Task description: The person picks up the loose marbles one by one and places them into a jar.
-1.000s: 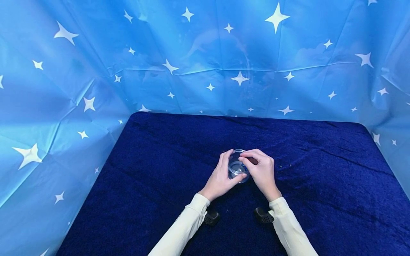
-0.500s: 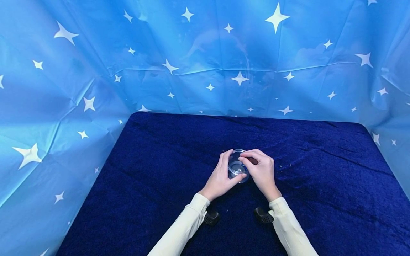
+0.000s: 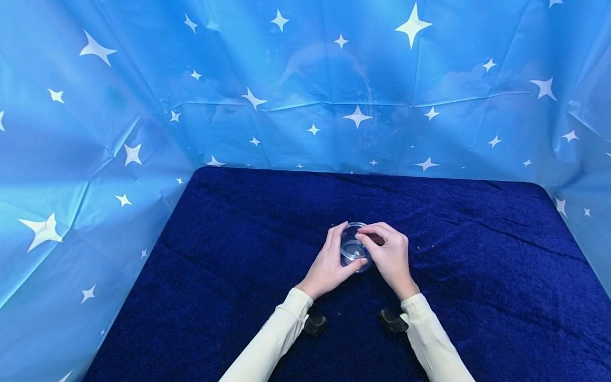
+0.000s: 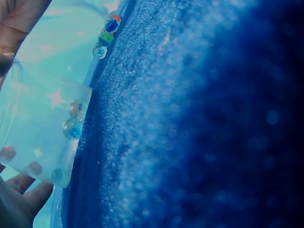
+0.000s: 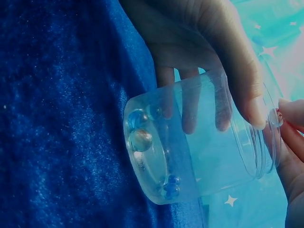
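Both your hands meet at one clear jar (image 3: 351, 249), which stands roughly in the middle of the surface (image 3: 258, 223), well in from its far edge and well apart from its left and right edges. Your left hand (image 3: 329, 268) holds the jar from its left side, thumb on the near wall and fingers spread round the far one. Your right hand (image 3: 389, 254) comes in from the right with thumb and fingertips pinched together; between them the right wrist view shows part of what looks like a reddish marble (image 5: 280, 116), mostly hidden by your fingers. What counts most here, as I judge it, is how that pinch stands to the mouth: the jar's long axis is upright, mouth upward, and your right fingertips are right at the rim, so the right hand is nearer the mouth while the left has the wall. I cannot tell whether the pinched piece is over the hollow or against the rim. Several marbles (image 5: 141, 140) lie inside on the base of the jar. Outside it, to the right, a short row of loose marbles (image 4: 105, 38) sits on the surface, nearer your right hand than your left.
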The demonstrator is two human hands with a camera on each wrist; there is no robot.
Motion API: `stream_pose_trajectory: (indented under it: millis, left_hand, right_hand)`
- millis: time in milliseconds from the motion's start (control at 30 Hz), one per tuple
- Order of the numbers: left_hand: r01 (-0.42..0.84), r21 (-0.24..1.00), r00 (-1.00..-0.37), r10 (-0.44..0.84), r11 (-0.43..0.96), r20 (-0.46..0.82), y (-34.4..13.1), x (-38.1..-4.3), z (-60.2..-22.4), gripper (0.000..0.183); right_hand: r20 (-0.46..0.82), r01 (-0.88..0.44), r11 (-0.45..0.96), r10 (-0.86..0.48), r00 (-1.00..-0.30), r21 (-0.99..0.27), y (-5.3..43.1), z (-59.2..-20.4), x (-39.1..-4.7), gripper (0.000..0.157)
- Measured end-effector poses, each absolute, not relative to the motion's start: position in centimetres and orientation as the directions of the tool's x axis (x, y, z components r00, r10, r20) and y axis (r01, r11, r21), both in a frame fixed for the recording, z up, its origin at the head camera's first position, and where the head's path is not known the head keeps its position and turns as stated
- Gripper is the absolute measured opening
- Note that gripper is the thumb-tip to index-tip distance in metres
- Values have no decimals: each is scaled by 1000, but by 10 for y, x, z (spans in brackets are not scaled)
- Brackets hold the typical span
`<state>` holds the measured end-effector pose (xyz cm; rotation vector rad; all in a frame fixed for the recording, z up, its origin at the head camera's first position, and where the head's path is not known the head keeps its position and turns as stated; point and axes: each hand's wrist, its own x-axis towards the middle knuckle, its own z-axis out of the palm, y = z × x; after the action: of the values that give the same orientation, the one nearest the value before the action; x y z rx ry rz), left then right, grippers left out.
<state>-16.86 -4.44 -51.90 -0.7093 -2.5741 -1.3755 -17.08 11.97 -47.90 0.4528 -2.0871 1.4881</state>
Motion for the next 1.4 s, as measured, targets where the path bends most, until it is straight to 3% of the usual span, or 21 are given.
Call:
stream_pose_trajectory:
  millis: [1400]
  left_hand:
    - [471,746,-877,335,471,343,-44,-169,-520,88]
  right_hand:
    - [573,-538,301,34,-819,-787,123,-483,-169,9]
